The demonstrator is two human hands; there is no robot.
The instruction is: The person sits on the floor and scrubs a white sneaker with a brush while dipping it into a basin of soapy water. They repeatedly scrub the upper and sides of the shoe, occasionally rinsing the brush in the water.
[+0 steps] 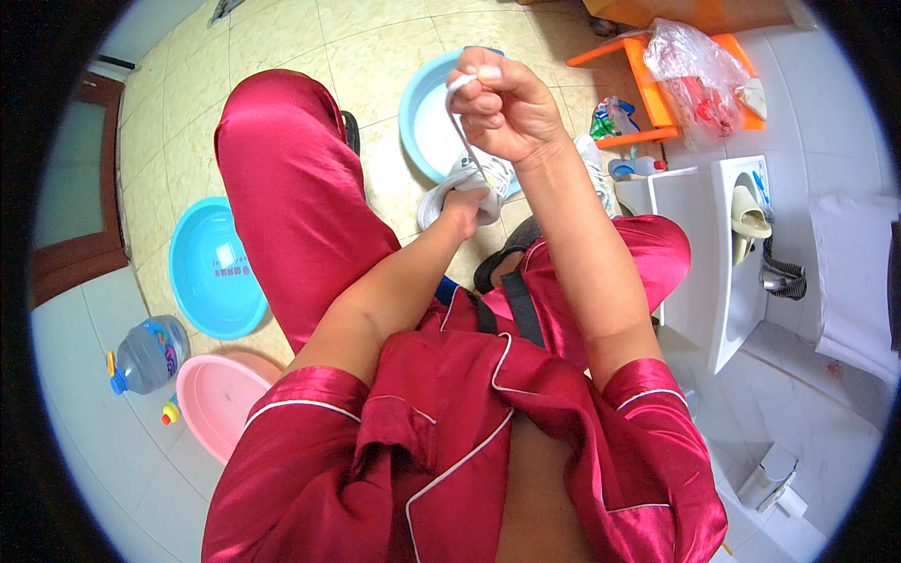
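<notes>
My left hand (464, 211) grips the heel end of a white sneaker (486, 176), which is tilted over the near edge of a light-blue basin (415, 105). Raised above the basin, my right hand (507, 105) pinches the end of a white shoelace (459, 127) between thumb and forefinger. The lace runs down, taut, to the sneaker. Another white sneaker (595, 165) shows to the right, partly hidden by my right forearm. Part of the basin lies behind my right hand and the held shoe.
Blue (190, 281) and pink plastic basins (193, 380) stand left on the tiled floor, beside a large water bottle (151, 352). To the right are an orange stool (644, 77) bearing plastic bags (693, 77) and a white sink (725, 302) holding pale slippers (747, 218).
</notes>
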